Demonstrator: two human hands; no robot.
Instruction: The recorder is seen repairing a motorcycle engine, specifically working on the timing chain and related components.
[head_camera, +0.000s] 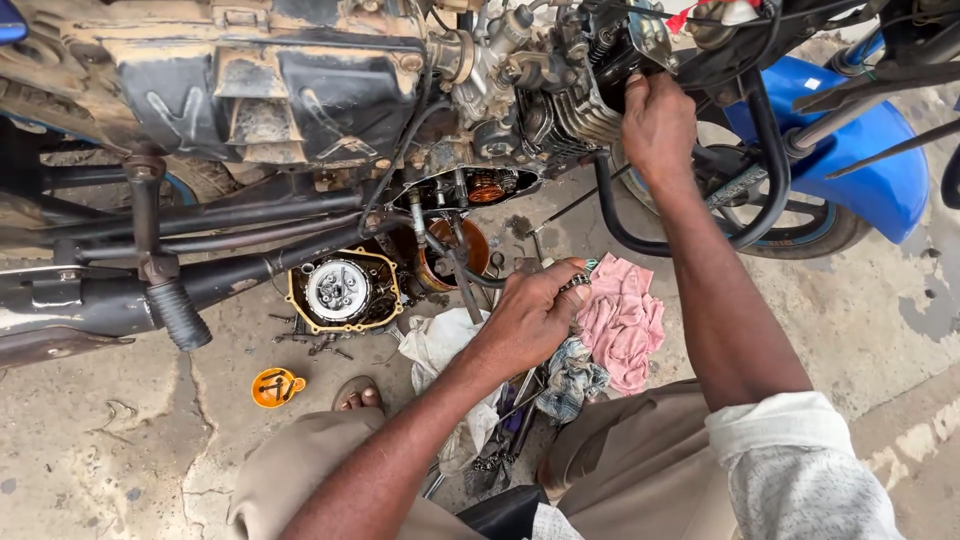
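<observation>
Your right hand (657, 120) is up at the motorcycle engine (560, 95), fingers curled against the finned cylinder near its top edge — whether they grip a part there or only press on it, you cannot tell from this angle. Your left hand (530, 315) hangs lower, over the floor below the opened crankcase (470, 188), its fingers clenched around a small toothed metal piece (575, 283), dark and ring-like, that shows at the knuckles.

Just beside that left hand lies a pink rag (622, 320), crumpled on the concrete floor (130, 440), with a blue-grey patterned cloth (570, 375) touching its lower edge and a white cloth (440, 345) to the left of it. A few loose tools and bolts lie among the cloths near your knees.

Further left, under the frame, a round clutch cover (342, 290) with a tan gasket rim rests on the floor, its inside facing up. Nearer you sits a small orange lid (275, 386) holding a few screws, well apart from both hands. A sandalled foot (357, 396) shows between the lid and the white cloth.

The black crash bar (760, 160) loops around your right forearm, and the blue front mudguard (860, 160) sits over the wheel beyond it.
</observation>
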